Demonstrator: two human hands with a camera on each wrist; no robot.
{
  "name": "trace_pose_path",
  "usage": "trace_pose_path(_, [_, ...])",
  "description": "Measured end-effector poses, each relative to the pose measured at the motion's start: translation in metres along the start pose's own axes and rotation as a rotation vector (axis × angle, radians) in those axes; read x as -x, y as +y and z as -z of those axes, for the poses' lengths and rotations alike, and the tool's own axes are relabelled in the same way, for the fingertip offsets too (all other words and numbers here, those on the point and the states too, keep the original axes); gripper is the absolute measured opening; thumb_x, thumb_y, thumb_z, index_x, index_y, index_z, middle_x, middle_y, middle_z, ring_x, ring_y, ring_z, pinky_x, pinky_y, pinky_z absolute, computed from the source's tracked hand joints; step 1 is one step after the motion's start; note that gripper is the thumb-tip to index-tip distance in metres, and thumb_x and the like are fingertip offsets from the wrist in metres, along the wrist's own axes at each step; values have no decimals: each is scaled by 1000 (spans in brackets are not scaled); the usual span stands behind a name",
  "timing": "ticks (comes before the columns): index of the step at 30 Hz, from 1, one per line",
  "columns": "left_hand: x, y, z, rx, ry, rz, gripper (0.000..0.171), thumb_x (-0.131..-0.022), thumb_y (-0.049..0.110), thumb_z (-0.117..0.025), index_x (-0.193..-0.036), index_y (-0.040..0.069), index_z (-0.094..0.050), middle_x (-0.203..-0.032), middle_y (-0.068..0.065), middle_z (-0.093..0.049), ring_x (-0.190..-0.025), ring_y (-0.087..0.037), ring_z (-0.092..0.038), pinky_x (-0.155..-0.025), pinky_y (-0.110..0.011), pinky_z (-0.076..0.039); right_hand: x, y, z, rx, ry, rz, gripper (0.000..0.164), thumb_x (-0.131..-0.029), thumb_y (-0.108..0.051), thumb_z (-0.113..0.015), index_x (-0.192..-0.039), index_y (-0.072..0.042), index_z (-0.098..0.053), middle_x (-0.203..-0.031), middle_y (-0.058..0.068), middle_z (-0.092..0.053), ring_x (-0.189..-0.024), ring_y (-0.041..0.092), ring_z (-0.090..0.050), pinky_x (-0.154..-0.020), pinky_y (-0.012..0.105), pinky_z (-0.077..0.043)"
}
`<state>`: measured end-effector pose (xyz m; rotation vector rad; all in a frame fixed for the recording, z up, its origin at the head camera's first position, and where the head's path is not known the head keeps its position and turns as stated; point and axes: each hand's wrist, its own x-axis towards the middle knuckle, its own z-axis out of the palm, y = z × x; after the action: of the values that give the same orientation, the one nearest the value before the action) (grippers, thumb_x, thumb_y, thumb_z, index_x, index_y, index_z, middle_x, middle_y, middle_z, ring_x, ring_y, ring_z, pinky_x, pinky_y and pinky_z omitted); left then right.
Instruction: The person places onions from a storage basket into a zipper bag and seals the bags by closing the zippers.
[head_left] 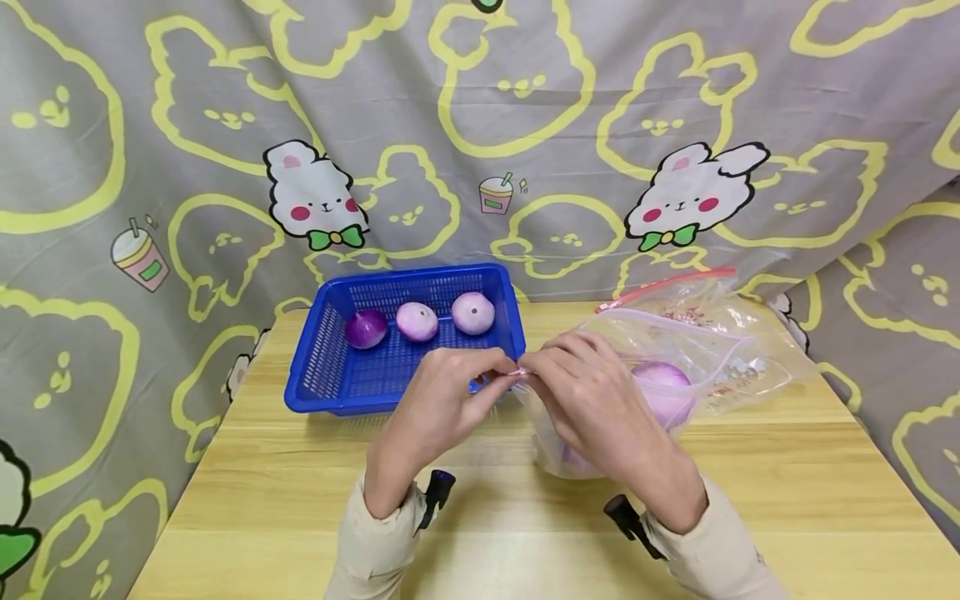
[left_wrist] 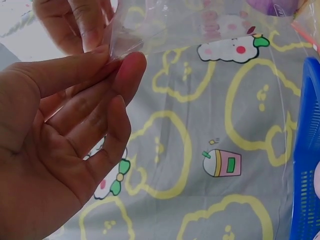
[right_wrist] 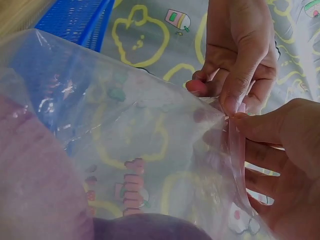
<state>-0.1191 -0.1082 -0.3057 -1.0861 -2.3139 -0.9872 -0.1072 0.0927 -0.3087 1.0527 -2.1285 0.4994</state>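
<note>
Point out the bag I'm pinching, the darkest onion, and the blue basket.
Clear bag point(right_wrist: 155, 125), right wrist view, on its see-through wall.
Darkest onion point(head_left: 365, 332), head view, on its rounded side.
Blue basket point(head_left: 379, 372), head view, on its bare floor.

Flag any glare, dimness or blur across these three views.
Head: bright, mostly crisp, pale sheen on the wood-grain table; left wrist: dimmer, upper left corner washed out beside the right hand; right wrist: dim, small glints on the transparent zip bag, the near red onion inside it soft.

The bag seal point(right_wrist: 237, 155) right of centre was pale pink, the basket point(head_left: 375, 379) blue, the curtain point(head_left: 480, 250) grey with yellow outlines.
</note>
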Motion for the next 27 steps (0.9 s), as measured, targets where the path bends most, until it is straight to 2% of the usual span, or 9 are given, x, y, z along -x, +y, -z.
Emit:
trace_pose_path(7, [-1, 0, -1, 7, -21, 2, 7, -92, 14, -71, -86, 12, -73, -75, 8, -68, -62, 0, -54, -57, -16, -44, 4, 2, 2, -15, 12, -13, 16, -93, -11, -65, -105, -2, -71, -94, 6, -72, -91, 27, -64, -88, 46, -48])
trace_pose_path(17, [-3, 2, -2, -13, -10, 5, 10, -92, 12, -71, -83, 13, -72, -72, 8, -66, -63, -1, -55, -58, -18, -45, 9, 8, 8, -6, 9, -47, 16, -89, -7, -68, -103, -1, -72, -93, 9, -72, -91, 28, -64, -87, 45, -47])
trace_pose_path(21, [-4, 5, -7, -36, 11, 8, 6, -94, 13, -69, -89, 13, -73, -80, 7, -68, -69, -2, -59, -64, -18, -49, 10, 8, 10, -11, 27, -61, 14, -88, -3, -69, -102, -1, -72, -92, 9, -72, -90, 28, -64, -86, 45, -48])
trace_pose_path(27, [-4, 9, -18, -90, 32, -29, 13, -98, 18, -64, -96, 11, -75, -88, 5, -71, -78, -5, -64, -72, -22, -53, 13, 7, 13, -19, 40, -81, 13, -88, -3, -68, -100, -2, -72, -91, 7, -72, -89, 26, -65, -85, 44, -47])
